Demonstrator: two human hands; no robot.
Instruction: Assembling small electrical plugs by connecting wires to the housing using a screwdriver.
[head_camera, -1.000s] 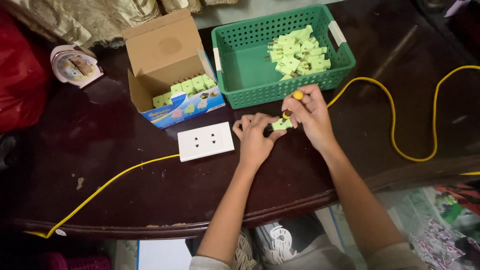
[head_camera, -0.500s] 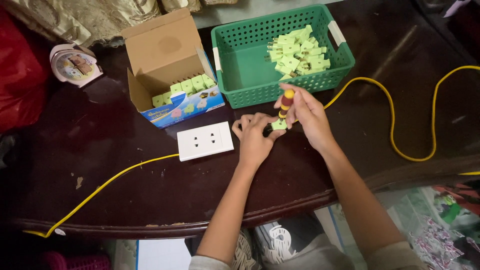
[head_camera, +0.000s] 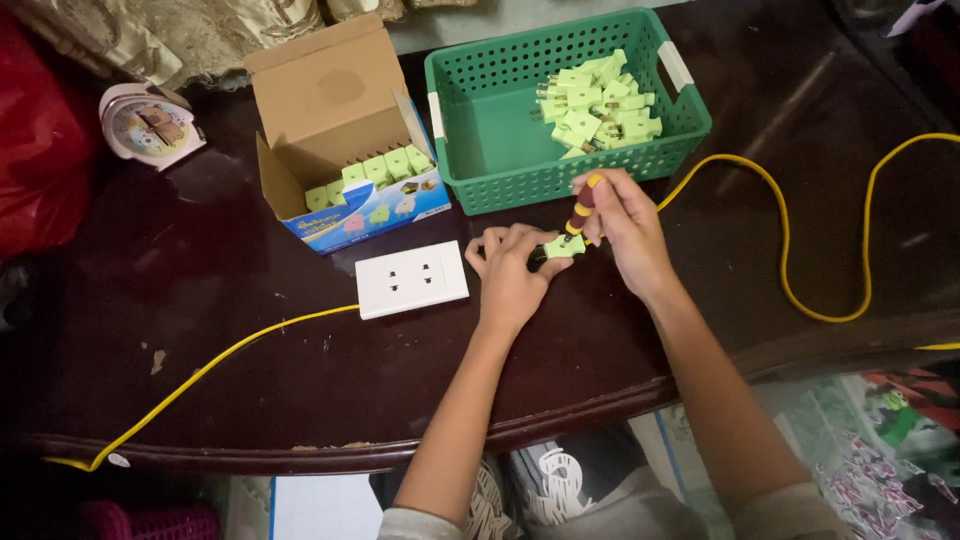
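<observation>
Screwdriver upright on a green plug, at the dark table's (head_camera: 250, 370) middle.

Green basket (head_camera: 480, 130) of plugs sits behind, cardboard box (head_camera: 330, 100) and white socket plate (head_camera: 412, 279) to the left. Left hand (head_camera: 510, 275) pinches the light-green plug (head_camera: 562, 245) against the table; right hand (head_camera: 625, 225) has its fingers wrapped round the screwdriver (head_camera: 580, 212), tip down on the plug. This looks like screw-driving; next calls for steady twisting. A second ago the tool lay flatter.

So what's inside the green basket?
The green basket holds a pile of light green plugs heaped at its right end; the left part of its floor is bare. Whatever lies under the pile is covered, so it can't be seen.
</observation>
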